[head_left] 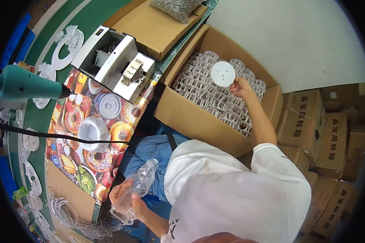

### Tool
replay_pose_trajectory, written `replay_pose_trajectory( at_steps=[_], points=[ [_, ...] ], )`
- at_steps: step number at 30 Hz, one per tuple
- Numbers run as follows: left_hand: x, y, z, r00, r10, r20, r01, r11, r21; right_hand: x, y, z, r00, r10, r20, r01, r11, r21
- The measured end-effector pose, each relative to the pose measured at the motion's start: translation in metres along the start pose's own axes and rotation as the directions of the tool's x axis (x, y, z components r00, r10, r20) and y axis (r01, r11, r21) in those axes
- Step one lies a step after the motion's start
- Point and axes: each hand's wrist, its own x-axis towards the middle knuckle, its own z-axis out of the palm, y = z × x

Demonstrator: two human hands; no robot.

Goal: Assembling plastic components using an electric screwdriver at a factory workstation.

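Observation:
My left hand is wrapped round a clear plastic, bottle-like part with a ribbed, rounded body, held tilted over my lap. At the end of my outstretched right arm, my right hand pinches the edge of a white round disc with several small holes in its face. That disc is above a large open cardboard box, which is packed with rows of white ring-shaped plastic parts. The fingertips under the disc's rim are partly hidden.
A workbench with a food-print mat carries a white screw-feeding machine, a white tub and a round lid. A teal electric screwdriver hangs over it, its black cable crossing the mat. Stacked cartons stand right.

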Motion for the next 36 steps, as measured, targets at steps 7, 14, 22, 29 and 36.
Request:
replay_pose_trajectory(
  at_steps=[7,14,22,29,36],
  points=[
    [0.035,0.006,0.069,0.913,0.130,0.388,-0.241,0.937,0.254,-0.093,0.015,0.070,0.900,-0.138,0.412,0.073,0.983,0.169],
    [0.072,0.002,0.156,0.665,-0.250,0.704,-0.111,0.899,0.424,-0.164,0.040,0.126,0.644,-0.187,0.742,0.116,0.982,0.146],
    [0.086,0.015,0.190,0.511,-0.446,0.735,0.161,0.889,0.428,-0.191,0.050,0.145,0.646,-0.233,0.727,0.304,0.952,0.035],
    [0.086,0.003,0.189,0.491,-0.497,0.715,0.248,0.867,0.432,-0.188,0.051,0.148,0.629,-0.299,0.718,0.482,0.874,-0.058],
    [0.085,-0.011,0.186,0.438,-0.522,0.732,0.351,0.849,0.395,-0.195,0.049,0.149,0.620,-0.290,0.729,0.590,0.785,-0.190]
  ],
)
